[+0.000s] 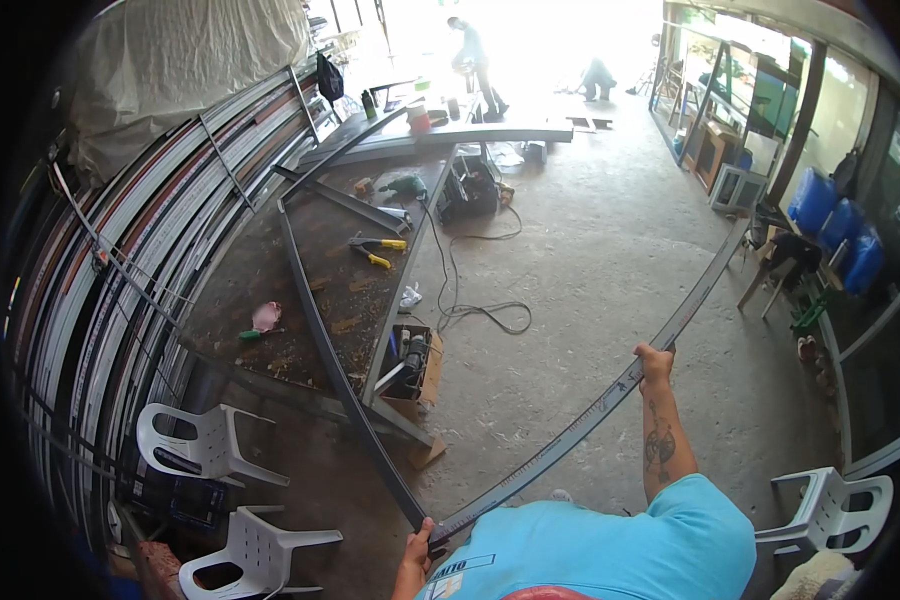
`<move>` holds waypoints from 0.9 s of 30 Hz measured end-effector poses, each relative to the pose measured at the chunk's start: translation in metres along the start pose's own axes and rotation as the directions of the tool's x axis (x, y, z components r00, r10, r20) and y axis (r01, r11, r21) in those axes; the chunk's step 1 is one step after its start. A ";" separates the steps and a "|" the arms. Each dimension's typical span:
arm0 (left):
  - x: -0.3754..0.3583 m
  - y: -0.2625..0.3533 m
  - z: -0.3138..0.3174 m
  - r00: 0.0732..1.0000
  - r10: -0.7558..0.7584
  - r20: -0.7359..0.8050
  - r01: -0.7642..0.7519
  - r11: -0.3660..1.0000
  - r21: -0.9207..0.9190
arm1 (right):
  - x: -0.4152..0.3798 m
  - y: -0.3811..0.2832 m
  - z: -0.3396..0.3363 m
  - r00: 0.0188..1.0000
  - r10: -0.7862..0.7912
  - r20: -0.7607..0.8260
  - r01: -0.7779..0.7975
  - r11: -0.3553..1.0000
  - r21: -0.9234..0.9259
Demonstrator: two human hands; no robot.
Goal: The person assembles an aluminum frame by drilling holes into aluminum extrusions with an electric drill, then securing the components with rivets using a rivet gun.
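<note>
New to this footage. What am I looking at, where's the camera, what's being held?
One picture, from a camera worn on a person's head, looking forward and down; the fisheye lens bends straight lines. No machine: two bare hands. The left hand, low in the frame, grips the ends of two long metal strips where they meet. The right hand holds the right strip further along; it runs up toward the right. The left strip runs away over the workbench. On the bench lie pliers with yellow handles, a drill and a pink object. White chairs stand lower left, and another person works far off by the bright opening.
</note>
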State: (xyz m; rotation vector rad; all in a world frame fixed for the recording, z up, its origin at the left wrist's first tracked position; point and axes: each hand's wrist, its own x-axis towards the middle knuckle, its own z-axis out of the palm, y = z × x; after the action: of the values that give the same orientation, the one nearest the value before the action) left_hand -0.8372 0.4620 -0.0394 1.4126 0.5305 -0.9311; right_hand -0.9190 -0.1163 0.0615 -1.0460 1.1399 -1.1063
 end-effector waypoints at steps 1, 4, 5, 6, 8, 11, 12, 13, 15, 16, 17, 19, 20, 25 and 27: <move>-0.002 0.000 0.000 1.000 -0.012 0.019 0.011 1.000 0.009 | -0.005 -0.005 0.001 1.000 0.010 -0.010 -0.010 1.000 -0.009; -0.005 0.000 -0.001 0.999 -0.034 0.031 0.033 0.999 0.011 | -0.014 -0.017 0.003 0.999 0.017 -0.030 -0.018 1.000 -0.018; -0.008 -0.002 -0.002 0.999 -0.037 0.032 0.037 0.999 -0.004 | -0.010 -0.015 0.002 0.999 0.031 -0.014 -0.032 0.999 -0.018; -0.013 -0.001 -0.002 0.999 -0.043 0.032 0.044 0.999 -0.016 | -0.009 -0.012 0.000 0.999 0.049 -0.001 -0.049 0.999 -0.022; 0.018 -0.037 -0.030 0.986 -0.075 0.148 0.102 0.977 -0.186 | -0.006 -0.007 -0.001 0.999 0.043 -0.022 -0.043 0.999 -0.015; 0.011 -0.046 -0.021 0.972 -0.015 0.234 0.103 0.925 -0.367 | 0.002 0.000 -0.002 0.998 0.044 -0.041 -0.045 0.999 -0.017; -0.010 -0.037 -0.008 0.979 0.061 0.195 0.022 0.919 -0.395 | 0.001 0.001 -0.002 0.998 0.051 -0.033 -0.052 0.998 -0.024; -0.028 -0.024 0.001 0.980 0.056 0.193 0.025 0.918 -0.395 | 0.000 0.002 -0.003 0.998 0.054 -0.033 -0.055 0.998 -0.028; -0.055 0.002 0.019 0.992 0.116 -0.048 -0.117 0.993 -0.009 | -0.002 -0.003 0.000 0.996 0.079 -0.043 -0.082 0.995 -0.053; -0.063 0.007 0.022 0.992 0.115 -0.054 -0.116 0.993 -0.012 | -0.004 -0.005 0.000 0.996 0.083 -0.038 -0.085 0.995 -0.055; -0.068 0.012 0.024 0.978 0.197 -0.065 -0.184 0.968 0.172 | -0.006 -0.006 0.001 0.995 0.090 -0.042 -0.092 0.995 -0.048; -0.064 0.010 0.022 0.957 0.284 -0.059 -0.246 0.903 0.351 | -0.005 -0.007 0.002 0.994 0.096 -0.046 -0.098 0.995 -0.036; -0.053 -0.003 0.016 0.960 0.257 -0.112 -0.218 0.936 0.277 | -0.005 -0.005 0.001 0.993 0.106 -0.049 -0.108 0.993 -0.037; -0.014 -0.049 -0.009 0.887 0.406 -0.220 -0.331 0.891 0.309 | -0.007 -0.002 -0.002 0.990 0.122 -0.069 -0.124 0.992 -0.021; -0.002 -0.068 -0.016 0.820 0.519 -0.243 -0.410 0.828 0.383 | -0.003 0.007 -0.003 0.994 0.091 -0.062 -0.092 0.996 -0.011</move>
State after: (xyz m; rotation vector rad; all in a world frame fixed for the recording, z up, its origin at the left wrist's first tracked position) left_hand -0.8896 0.4840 -0.0798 1.9063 0.2571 -0.3727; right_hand -0.9213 -0.1122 0.0550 -0.9665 1.2342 -1.0652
